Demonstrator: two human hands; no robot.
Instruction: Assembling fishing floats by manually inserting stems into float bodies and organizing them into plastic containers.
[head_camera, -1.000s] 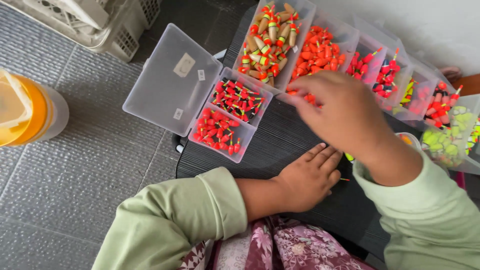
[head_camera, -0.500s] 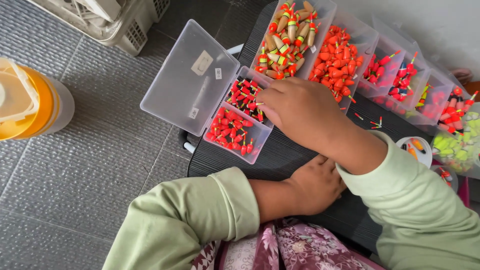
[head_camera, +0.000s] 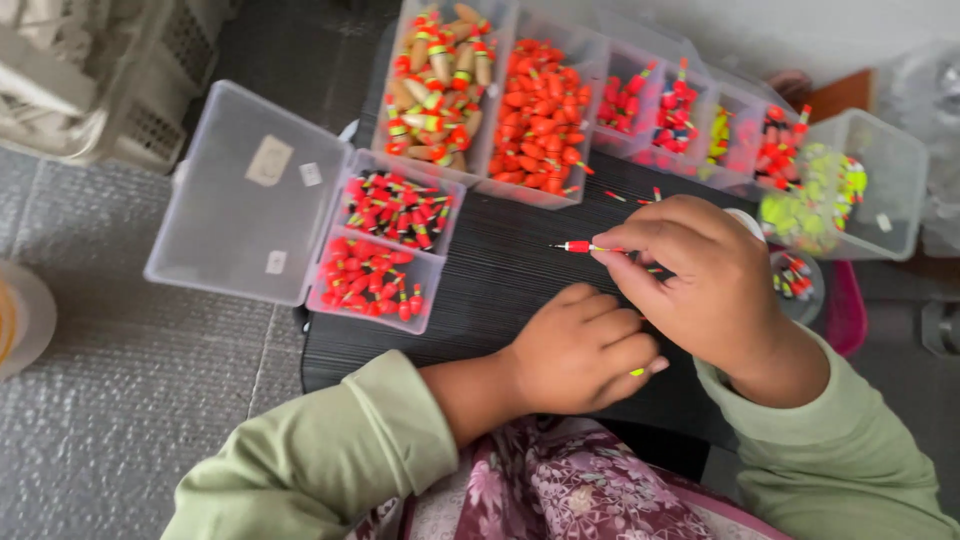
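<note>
My right hand pinches a thin red fishing float by its stem, tip pointing left, above a dark ribbed table. Resting on the table near its front edge, my left hand is curled, with a small yellow-green tip showing at its fingers. An open clear two-compartment box of small red floats lies left of both hands, its lid flat to the left.
Clear bins of tan-and-red floats, orange floats and smaller red ones line the table's back. A tub of yellow-green floats stands at the right. A white crate sits on the grey floor, upper left.
My right hand has come back from the open box toward the right with a red float. My left hand went from flat to curled. The view shifted.
</note>
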